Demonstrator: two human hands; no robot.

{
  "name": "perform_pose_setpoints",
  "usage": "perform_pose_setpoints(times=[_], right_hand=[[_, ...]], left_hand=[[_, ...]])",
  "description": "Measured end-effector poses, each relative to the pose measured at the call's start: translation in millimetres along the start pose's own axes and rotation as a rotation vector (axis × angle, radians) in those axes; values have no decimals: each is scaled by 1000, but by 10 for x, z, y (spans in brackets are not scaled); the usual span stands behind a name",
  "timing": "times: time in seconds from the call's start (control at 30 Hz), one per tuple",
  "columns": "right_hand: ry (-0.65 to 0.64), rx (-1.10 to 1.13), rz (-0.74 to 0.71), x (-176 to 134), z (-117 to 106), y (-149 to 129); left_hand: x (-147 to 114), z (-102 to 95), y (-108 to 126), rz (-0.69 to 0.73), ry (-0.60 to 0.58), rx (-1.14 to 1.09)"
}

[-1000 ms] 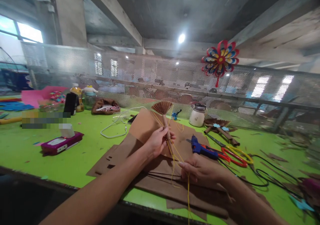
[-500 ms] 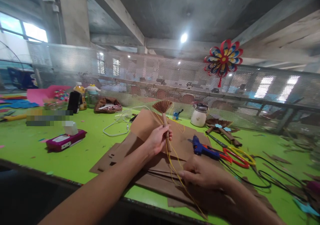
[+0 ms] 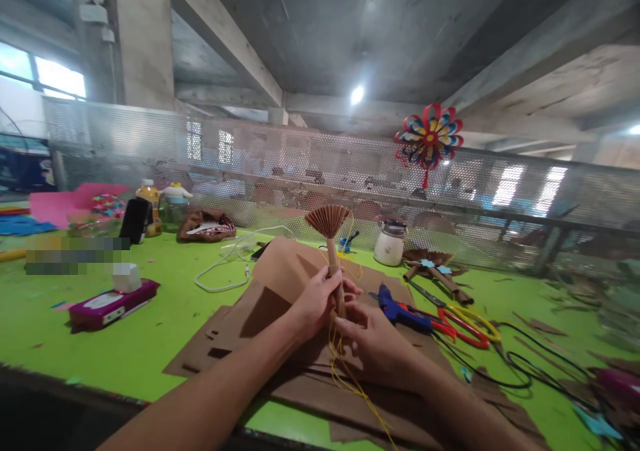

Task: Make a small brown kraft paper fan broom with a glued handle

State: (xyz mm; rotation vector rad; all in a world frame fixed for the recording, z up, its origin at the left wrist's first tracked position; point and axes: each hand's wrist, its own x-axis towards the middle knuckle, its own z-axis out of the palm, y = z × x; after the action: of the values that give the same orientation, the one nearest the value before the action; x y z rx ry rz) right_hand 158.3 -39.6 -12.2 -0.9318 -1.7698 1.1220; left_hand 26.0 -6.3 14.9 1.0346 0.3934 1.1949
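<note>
A small pleated brown paper fan stands nearly upright on a rolled paper handle. My left hand is closed around the middle of that handle. At its lower end my right hand has its thumb and fingers closed in; how firmly they grip is partly hidden. Thin yellow string passes by the right thumb and hangs in loose strands over the brown paper sheets. A blue hot glue gun lies just right of the hands.
Red- and yellow-handled scissors and a black cable lie right of the glue gun. A white jar and a brown paper piece with blue stars sit behind. At left are a purple power strip and a leaning phone.
My right hand has moved up and left from the string to the lower end of the fan's handle. My left hand still holds the handle. The view has shifted slightly.
</note>
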Motion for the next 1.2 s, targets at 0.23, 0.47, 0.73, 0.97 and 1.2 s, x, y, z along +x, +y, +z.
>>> perform_pose_setpoints(times=[0.23,0.47,0.73,0.97,1.2], right_hand=[[20,135,120,-4,69,59],[-6,120,146,-72,93,19],[-58,94,146,-133,110,-2],[-104,127,215,-168,88,-41],[-135,122,233,-202,46,-74]], left_hand=[[-72,78,16,-23,-100,17],[-46,74,42,31,-59,-16],[-18,70,110,62,22,-13],[18,29,160,86,87,48],[36,28,151,65,88,22]])
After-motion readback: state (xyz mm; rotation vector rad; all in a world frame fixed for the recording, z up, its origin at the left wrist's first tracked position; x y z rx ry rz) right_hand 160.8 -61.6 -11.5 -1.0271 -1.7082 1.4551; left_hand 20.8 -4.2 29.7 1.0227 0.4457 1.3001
